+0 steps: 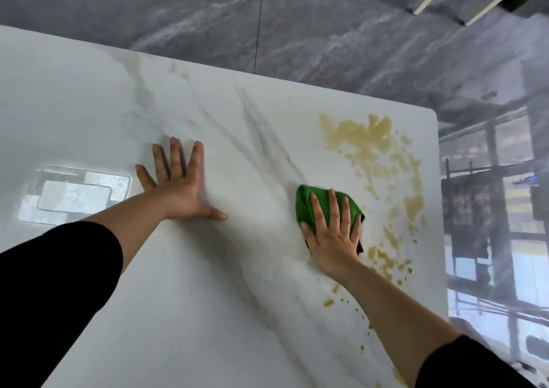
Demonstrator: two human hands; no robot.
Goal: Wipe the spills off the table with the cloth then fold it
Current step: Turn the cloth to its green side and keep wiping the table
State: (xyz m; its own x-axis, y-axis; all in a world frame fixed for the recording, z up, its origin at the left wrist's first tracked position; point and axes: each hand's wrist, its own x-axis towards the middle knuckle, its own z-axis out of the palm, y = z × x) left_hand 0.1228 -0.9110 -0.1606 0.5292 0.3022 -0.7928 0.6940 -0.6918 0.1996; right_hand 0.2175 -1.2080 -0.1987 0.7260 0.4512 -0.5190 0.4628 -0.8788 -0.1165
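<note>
While the left hand (178,184) lies flat and spread on the glossy white marble-patterned table (89,105), palm down with fingers fanned and touching nothing else, the right hand (332,233) presses open-palmed on a crumpled green cloth (306,206), fingers splayed over it rather than pinching it. That cloth sits toward the right side of the table, its bunched edge showing beyond the fingertips and to their left. Just beside it, on the right and farther away, spreads a yellowish, patchy liquid spill (365,141), broad near the table's far right corner and trailing down along the right edge in smears. Smaller yellow drops (386,261) lie scattered near the right wrist and along the forearm, close to the table's edge. Black sleeves (53,283) cover both upper forearms. A bright rectangular reflection (74,194) gleams on the table left of the left hand. Beyond the table lies a grey veined floor (326,25), crossed by a thin dark line (259,22).
</note>
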